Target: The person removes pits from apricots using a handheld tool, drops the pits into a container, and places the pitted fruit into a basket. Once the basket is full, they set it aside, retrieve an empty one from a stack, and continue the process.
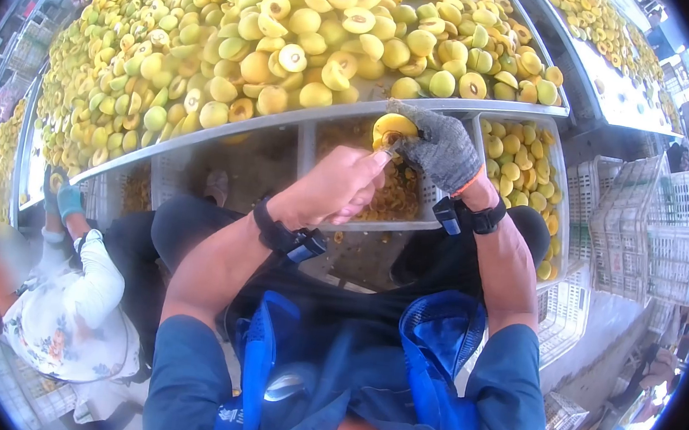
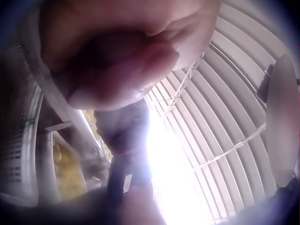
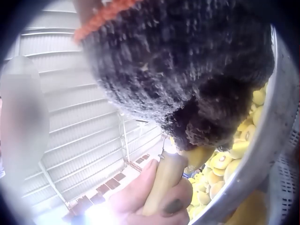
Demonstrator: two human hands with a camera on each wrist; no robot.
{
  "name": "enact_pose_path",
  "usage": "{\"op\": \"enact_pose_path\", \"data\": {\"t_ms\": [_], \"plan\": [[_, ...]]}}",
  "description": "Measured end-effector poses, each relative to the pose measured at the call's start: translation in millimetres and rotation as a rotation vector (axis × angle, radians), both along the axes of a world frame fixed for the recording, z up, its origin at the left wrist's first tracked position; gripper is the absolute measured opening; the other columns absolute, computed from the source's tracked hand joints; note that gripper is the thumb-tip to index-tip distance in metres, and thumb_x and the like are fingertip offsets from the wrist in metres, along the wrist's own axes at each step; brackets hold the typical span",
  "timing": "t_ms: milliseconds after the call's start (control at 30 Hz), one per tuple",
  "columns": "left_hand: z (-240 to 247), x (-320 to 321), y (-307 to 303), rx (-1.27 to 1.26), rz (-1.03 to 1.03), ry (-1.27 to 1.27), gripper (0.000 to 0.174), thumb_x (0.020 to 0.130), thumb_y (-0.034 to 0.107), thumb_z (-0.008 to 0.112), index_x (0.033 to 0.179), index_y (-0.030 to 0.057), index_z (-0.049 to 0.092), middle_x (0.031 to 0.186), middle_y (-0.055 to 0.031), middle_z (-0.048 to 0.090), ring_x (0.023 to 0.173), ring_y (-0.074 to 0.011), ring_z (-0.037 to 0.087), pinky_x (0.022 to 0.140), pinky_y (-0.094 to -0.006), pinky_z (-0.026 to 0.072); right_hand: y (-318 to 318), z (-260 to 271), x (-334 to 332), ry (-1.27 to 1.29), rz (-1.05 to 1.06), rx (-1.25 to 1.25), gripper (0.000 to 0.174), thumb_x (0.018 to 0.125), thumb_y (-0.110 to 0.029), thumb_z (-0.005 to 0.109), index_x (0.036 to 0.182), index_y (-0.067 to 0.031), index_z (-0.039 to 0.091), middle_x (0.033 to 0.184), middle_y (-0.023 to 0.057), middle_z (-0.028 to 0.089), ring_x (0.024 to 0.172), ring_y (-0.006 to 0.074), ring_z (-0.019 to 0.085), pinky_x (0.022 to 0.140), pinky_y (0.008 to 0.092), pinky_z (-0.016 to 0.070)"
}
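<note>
While left hand [image 1: 332, 184] curls round one handle [image 3: 163, 182], gloved right hand [image 1: 443, 152], fingers bent, clasps one cut fruit [image 1: 393, 125].

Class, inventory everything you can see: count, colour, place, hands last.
Metal-rimmed tables: two or more, grey, ahead
Perforated plastic crates: several, white, near table
Round fruit halves: countless, yellow to green, tables and crate
Fruit scraps: one heap, brownish, crate at centre
Cut fruit half: one, yellow, right hand
Metal-tipped tool: one, tan handle, left hand
Ridged roof: one, whitish, overhead
Other people: two or more, white or blue tops, left
Wrist devices: two, black, wrists
Left hand: one, bare, gripping tool
Right hand: one, grey glove, holding fruit
</note>
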State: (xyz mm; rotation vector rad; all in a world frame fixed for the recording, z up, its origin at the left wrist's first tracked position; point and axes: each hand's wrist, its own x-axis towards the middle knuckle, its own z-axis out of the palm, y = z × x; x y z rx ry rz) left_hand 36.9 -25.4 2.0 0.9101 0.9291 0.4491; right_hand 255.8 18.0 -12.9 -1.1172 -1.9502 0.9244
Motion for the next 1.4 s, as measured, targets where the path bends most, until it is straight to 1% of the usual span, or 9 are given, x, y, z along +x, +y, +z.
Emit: {"op": "enact_pose_path", "data": {"t_ms": [167,267,467,767,1133,1233,1333,1367,1400], "plan": [[-3,-7,4,-0.125,-0.017,-0.090,0.046,0.109,0.043,0.048,0.090,0.0021,0.057,0.059,0.0041,0.038,0.041,-0.0046,0.034,0.036,-0.0221,0.0300,-2,-5,-3,0.039,-0.032,0.034,0.042,0.086,-0.008,0.080,0.125,-0.0018,0.069,0.107,0.0156,0.074,0.097,0.0255,0.070,0.088,0.0349,0.0550],[-6,-10,7,-0.208,-0.044,-0.177,0.046,0.109,0.044,0.048,0.092,0.0023,0.057,0.059,0.0045,0.039,0.041,-0.0036,0.034,0.035,-0.0211,0.0298,-2,15,-2,-0.052,0.043,0.070,0.038,0.086,-0.007,0.079,0.123,-0.0018,0.070,0.105,0.0128,0.074,0.093,0.0210,0.070,0.085,0.0328,0.0554],[-14,-13,9,-0.313,-0.100,-0.319,0.044,0.109,0.045,0.047,0.096,0.0032,0.056,0.059,0.0058,0.038,0.040,-0.0017,0.033,0.033,-0.0200,0.0305,1,10,3,0.115,0.100,-0.061,0.033,0.088,-0.005,0.078,0.120,-0.0030,0.071,0.102,0.0061,0.074,0.088,0.0124,0.067,0.078,0.0300,0.0553],[-25,-16,12,-0.471,-0.117,-0.537,0.042,0.109,0.046,0.047,0.099,0.0055,0.053,0.059,0.0068,0.036,0.039,-0.0013,0.030,0.030,-0.0185,0.0269,0,-3,-1,0.171,-0.030,-0.155,0.034,0.087,-0.011,0.081,0.119,-0.0021,0.072,0.090,0.0019,0.073,0.074,0.0066,0.061,0.064,0.0244,0.0514],[-49,-17,15,-0.501,-0.307,-0.996,0.044,0.109,0.046,0.045,0.102,0.0037,0.057,0.059,0.0040,0.041,0.037,-0.0054,0.034,0.032,-0.0214,0.0311,0,-21,1,0.708,0.038,-0.672,0.036,0.092,-0.018,0.076,0.124,-0.0021,0.069,0.095,0.0011,0.073,0.064,0.0038,0.059,0.053,0.0192,0.0454],[-45,-26,16,-0.404,-0.330,-0.848,0.048,0.108,0.047,0.047,0.092,0.0038,0.059,0.058,0.0022,0.045,0.037,-0.0064,0.036,0.032,-0.0233,0.0304,5,-30,5,0.686,-0.049,-0.734,0.036,0.098,-0.018,0.070,0.129,-0.0019,0.065,0.103,0.0028,0.071,0.075,0.0066,0.064,0.059,0.0184,0.0521],[-34,-25,15,-0.057,-0.305,-0.125,0.054,0.107,0.050,0.046,0.084,0.0029,0.061,0.056,0.0019,0.046,0.038,-0.0045,0.032,0.034,-0.0232,0.0253,9,-35,9,0.707,-0.171,-0.755,0.031,0.101,-0.019,0.066,0.128,-0.0019,0.065,0.104,0.0030,0.070,0.079,0.0080,0.066,0.061,0.0184,0.0556],[-39,-23,19,0.138,-0.400,0.137,0.058,0.105,0.050,0.048,0.080,0.0000,0.065,0.059,-0.0100,0.060,0.041,-0.0199,0.051,0.040,-0.0358,0.0405,9,-34,9,0.734,-0.207,-0.766,0.030,0.102,-0.019,0.065,0.126,-0.0019,0.065,0.103,0.0028,0.070,0.078,0.0081,0.066,0.061,0.0185,0.0558],[-52,-21,18,0.419,-0.426,0.298,0.058,0.104,0.050,0.049,0.083,-0.0015,0.066,0.064,-0.0149,0.063,0.049,-0.0268,0.056,0.048,-0.0401,0.0448,8,-29,8,0.756,-0.239,-0.768,0.029,0.102,-0.020,0.066,0.125,-0.0020,0.066,0.100,0.0030,0.070,0.076,0.0086,0.066,0.060,0.0187,0.0553]]}}
